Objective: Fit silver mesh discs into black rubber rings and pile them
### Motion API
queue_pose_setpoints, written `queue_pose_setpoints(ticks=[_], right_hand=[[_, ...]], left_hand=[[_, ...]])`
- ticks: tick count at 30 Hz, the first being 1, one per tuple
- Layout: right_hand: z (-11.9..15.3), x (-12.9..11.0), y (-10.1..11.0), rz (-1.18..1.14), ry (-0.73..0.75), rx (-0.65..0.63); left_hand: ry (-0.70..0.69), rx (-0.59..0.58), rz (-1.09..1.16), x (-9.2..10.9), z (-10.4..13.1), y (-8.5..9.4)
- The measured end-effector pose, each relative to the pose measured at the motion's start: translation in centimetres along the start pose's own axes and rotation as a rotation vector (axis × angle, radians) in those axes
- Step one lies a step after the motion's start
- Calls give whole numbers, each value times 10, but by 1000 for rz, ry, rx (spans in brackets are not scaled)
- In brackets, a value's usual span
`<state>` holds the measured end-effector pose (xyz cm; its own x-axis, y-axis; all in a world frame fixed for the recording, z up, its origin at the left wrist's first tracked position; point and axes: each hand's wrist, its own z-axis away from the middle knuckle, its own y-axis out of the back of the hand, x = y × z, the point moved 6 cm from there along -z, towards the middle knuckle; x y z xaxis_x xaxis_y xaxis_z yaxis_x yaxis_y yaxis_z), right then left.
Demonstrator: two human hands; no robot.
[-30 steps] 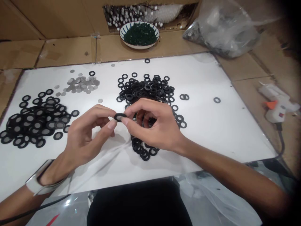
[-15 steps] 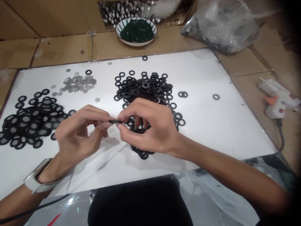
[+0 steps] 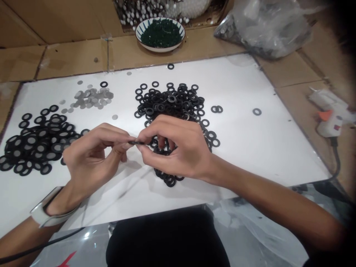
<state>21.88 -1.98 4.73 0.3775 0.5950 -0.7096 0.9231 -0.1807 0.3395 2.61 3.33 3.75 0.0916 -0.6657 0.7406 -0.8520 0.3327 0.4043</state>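
Note:
Between my two hands a black rubber ring washer (image 3: pixel 136 142) is held edge-on above the white board. My left hand (image 3: pixel 96 155) pinches its left edge with thumb and fingertips. From the other side, my right hand (image 3: pixel 175 148) pinches the right edge. Whether a disc sits inside this ring cannot be seen. Behind and below my right hand lies a heap of black rings (image 3: pixel 178 102), partly covered by it. To the left is a pile of rings with grey discs in their centres (image 3: pixel 41 142). Loose grey mesh-like discs (image 3: pixel 94 97) are scattered beyond my left hand.
The white board (image 3: pixel 250 148) rests on cardboard (image 3: pixel 75 55). At the back stands a striped dish (image 3: pixel 160 48) of dark green bits, with a clear plastic bag (image 3: pixel 267 33) to its right. A white glue gun (image 3: pixel 329 116) with a cable lies at the right edge.
The camera view has shifted slightly. Both hands keep the same pinch on the ring, with hardly any movement.

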Motion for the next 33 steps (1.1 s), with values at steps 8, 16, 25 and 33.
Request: queue_pose_setpoints(ticks=[8, 16, 25, 33], right_hand=[[-1, 5, 0, -62, -48, 20], [-2, 8, -2, -165, -112, -20], [-3, 5, 0, -158, -93, -5], [-3, 8, -1, -142, -128, -16]], left_hand=[[-4, -11, 93, -5, -4, -3], [17, -26, 143, -4, -4, -4], [43, -5, 138, -2, -4, -6], [83, 11, 116, -2, -4, -7]])
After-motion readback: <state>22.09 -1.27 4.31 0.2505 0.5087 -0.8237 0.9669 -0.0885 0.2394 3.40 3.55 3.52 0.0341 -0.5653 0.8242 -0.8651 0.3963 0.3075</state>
